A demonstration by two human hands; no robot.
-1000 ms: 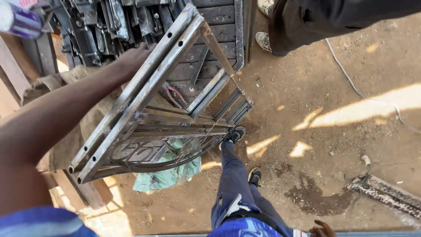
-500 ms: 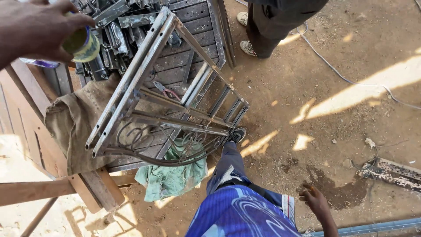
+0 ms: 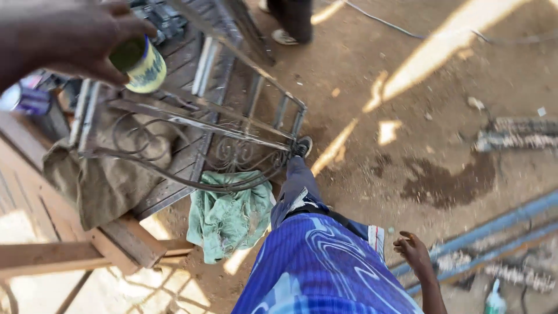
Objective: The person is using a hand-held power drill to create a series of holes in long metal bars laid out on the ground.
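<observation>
Dirt yard [image 3: 407,134]; tin [image 3: 141,67] tilted, mouth up-left.

Metal frame [image 3: 192,125] under raised grip [image 3: 70,40]

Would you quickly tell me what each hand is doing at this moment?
Left hand: closed around a small yellow-and-green can, held above the metal frame.
Right hand: loosely open, empty, hanging by the side.

The left hand [image 3: 70,40] hides most of the blurred yellow can [image 3: 142,67]; its arm is cut off.
</observation>
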